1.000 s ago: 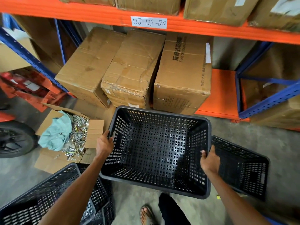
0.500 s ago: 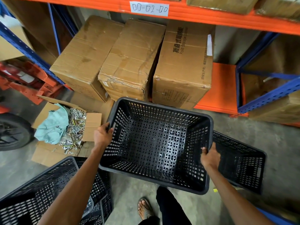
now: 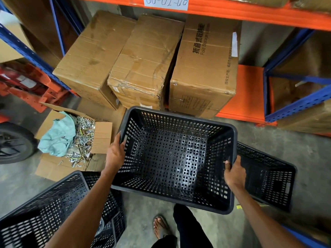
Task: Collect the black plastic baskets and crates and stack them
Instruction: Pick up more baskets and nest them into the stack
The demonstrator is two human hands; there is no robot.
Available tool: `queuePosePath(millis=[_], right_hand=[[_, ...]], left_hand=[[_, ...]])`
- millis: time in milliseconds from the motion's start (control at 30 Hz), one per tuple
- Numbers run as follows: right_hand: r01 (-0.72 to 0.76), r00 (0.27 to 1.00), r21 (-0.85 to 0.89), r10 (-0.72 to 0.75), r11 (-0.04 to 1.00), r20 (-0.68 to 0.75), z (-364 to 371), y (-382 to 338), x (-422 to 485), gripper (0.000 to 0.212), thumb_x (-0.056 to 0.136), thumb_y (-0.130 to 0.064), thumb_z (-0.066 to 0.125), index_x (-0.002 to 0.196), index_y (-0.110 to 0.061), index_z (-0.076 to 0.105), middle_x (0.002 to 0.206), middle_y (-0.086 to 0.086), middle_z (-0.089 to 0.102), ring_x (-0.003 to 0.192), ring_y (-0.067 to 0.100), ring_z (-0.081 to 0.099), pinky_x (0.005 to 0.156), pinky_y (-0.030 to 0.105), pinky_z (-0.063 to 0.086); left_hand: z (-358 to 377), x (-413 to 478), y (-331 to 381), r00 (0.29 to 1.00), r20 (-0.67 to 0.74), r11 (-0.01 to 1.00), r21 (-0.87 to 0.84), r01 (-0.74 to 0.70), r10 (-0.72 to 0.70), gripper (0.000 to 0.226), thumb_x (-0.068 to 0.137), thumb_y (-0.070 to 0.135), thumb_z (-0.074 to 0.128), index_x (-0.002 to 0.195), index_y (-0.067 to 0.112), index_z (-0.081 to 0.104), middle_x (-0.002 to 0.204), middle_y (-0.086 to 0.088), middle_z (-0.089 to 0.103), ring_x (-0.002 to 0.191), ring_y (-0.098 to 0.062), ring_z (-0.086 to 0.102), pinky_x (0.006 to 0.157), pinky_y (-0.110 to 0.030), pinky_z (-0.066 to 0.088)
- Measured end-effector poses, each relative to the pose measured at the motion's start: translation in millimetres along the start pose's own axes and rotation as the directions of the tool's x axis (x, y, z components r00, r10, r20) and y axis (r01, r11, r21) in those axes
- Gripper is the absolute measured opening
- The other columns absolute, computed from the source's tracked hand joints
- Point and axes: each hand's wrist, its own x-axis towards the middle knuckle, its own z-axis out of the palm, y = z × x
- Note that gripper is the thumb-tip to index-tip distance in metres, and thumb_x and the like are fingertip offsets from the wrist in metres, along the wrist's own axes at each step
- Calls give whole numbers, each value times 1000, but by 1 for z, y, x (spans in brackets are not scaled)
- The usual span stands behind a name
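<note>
Item: black basket, empty, mouth up, carried above the floor. Left hand grasped its left rim, right hand its right rim. Its long axis apparently ran hand to hand. Nearest mate: floor basket, just beyond the right hand (partly hidden). Nested baskets lay under the left forearm. Cartons crowded ahead.
</note>
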Motion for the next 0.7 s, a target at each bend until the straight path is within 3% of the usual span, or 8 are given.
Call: queuePosePath(millis=[67,133,267,333,400,533,700], right_hand=[[29,1000,10,-29,1000,-4,1,1,-6,39,97,-23,47,131,-5,38,93,28,67,81,46,67,68,48,54],[33,999,9,-33,999,-35,4,1,-11,39,97,-20,48,130,-3,39,90,28,67,79,46,67,65,46,54],[32,998,12,-32,999,-53,8,0,-17,33,97,-16,47,127,-3,42,82,23,67,75,43,67,58,37,44],[32,999,15,-31,999,-42,8,0,-17,30,96,-15,47,124,-4,42,75,16,63,72,41,67,56,34,41],[26,998,12,-26,1000,-51,8,0,-18,29,96,-15,47,122,-4,42,71,11,57,70,40,67,55,33,41],[36,995,-9,-37,999,-98,12,2,-15,26,95,-15,49,117,-2,43,74,22,65,66,42,67,54,38,49],[65,990,-46,-70,997,-125,10,3,4,25,95,-17,48,113,0,43,76,28,64,67,45,65,57,45,52]], left_hand=[[0,-10,3,1000,-19,993,119,7,-5,56,100,20,37,152,19,15,126,-13,54,95,-32,64,78,-45,58],[0,-13,-5,1000,3,993,116,9,-10,57,100,22,33,151,23,8,140,-20,46,100,-37,65,80,-51,58],[-1,-10,-21,998,54,996,81,24,-28,46,99,27,32,141,22,16,109,-22,65,69,-33,69,58,-51,60],[-1,-10,-18,999,29,996,86,38,-41,40,100,25,32,137,20,20,101,-21,66,65,-32,68,55,-50,60],[0,-10,-17,998,28,995,81,50,-52,38,100,25,32,135,21,21,102,-22,66,67,-34,68,56,-52,60],[2,-9,-16,998,29,991,122,47,-51,40,100,30,30,137,21,20,104,-26,66,71,-38,70,59,-53,60],[6,2,5,999,21,985,166,35,-39,45,100,17,35,143,15,22,112,-26,63,83,-38,69,70,-49,60]])
